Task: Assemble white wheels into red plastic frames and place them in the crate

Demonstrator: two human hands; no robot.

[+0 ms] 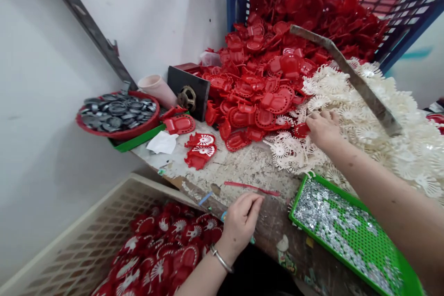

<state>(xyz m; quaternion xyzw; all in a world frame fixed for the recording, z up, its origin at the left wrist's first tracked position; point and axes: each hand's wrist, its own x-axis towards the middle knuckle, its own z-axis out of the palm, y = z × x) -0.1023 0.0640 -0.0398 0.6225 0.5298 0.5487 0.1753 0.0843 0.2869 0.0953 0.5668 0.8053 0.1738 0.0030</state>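
My left hand (241,217), with a metal bangle at the wrist, hovers at the table's front edge. Its fingers are curled against the thumb, and whatever they may hold is hidden. My right hand (323,128) reaches to where the red and white heaps meet, its fingers closed at a red plastic part (301,130). White fan-shaped plastic pieces (289,150) lie just below and around it. Left of centre, two red parts with white fans on them (200,150) rest on the table. A thin red strip (251,188) lies just beyond my left hand.
A blue crate (239,4) spills red parts (274,92). A bent metal bar (350,71) crosses the white heap (391,115). A green tray (378,236) holds small shiny pieces. Left are a red bowl (118,136) of grey discs, a cup (157,89), a speaker (189,95) and, lower, a pale crate (86,222).
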